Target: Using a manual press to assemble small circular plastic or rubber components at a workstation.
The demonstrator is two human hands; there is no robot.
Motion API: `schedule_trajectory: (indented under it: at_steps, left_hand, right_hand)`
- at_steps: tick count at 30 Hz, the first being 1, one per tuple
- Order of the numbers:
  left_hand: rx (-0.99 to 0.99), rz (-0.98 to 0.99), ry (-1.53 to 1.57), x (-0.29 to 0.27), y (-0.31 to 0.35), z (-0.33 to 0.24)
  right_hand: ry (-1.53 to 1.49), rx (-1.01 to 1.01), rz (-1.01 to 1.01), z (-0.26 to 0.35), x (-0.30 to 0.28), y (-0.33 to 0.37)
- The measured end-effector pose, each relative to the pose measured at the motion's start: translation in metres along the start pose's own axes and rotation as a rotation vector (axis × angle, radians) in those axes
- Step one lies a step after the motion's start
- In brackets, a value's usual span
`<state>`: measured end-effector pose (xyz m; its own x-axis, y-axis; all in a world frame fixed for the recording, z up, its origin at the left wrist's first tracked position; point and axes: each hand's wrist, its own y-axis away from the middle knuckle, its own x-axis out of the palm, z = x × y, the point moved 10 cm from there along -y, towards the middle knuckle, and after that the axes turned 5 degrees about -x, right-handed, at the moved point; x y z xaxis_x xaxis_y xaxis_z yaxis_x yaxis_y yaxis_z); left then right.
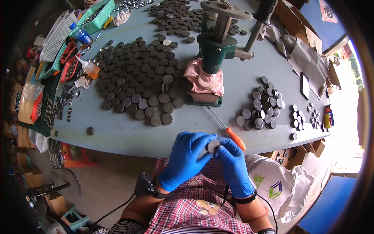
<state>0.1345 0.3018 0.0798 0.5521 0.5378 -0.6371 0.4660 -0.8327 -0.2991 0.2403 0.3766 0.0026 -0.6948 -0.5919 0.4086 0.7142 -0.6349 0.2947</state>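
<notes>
Both my hands wear blue gloves and meet just over the table's front edge. A small round grey disc is pinched between them, its flat face turned up. My left hand grips its left side, and my right hand closes on its right side. Close by my right hand lies a screwdriver with an orange handle, its shaft pointing to the green hand press. A pink cloth wraps the press's lower part. Many similar dark discs are spread left of the press.
On the right stand a pile of discs and smaller groups near a flat dark-framed device. At the far left are a glue bottle, a blue-capped bottle and baskets of small parts. A white sack sits below the table.
</notes>
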Motion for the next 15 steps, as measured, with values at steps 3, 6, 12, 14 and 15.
schedule_trajectory:
  at_steps: [3, 6, 12, 14, 15]
  left_hand:
    - [-0.112, -0.164, 0.144, -0.001, -0.025, 0.035]
    - [-0.13, -0.333, 0.14, -0.006, -0.058, 0.068]
    - [-0.062, -0.486, 0.041, -0.008, -0.1, 0.086]
    - [-0.078, -0.487, 0.054, -0.005, -0.105, 0.09]
    - [-0.082, -0.477, 0.088, 0.002, -0.111, 0.088]
  right_hand:
    - [0.205, -0.23, -0.101, 0.057, 0.0, -0.021]
    - [0.463, -0.599, -0.132, 0.144, 0.016, -0.043]
    - [0.553, -1.2, -0.16, 0.29, 0.058, -0.094]
    - [0.574, -1.186, -0.096, 0.319, 0.073, -0.114]
    - [0.403, -1.05, 0.008, 0.332, 0.074, -0.124]
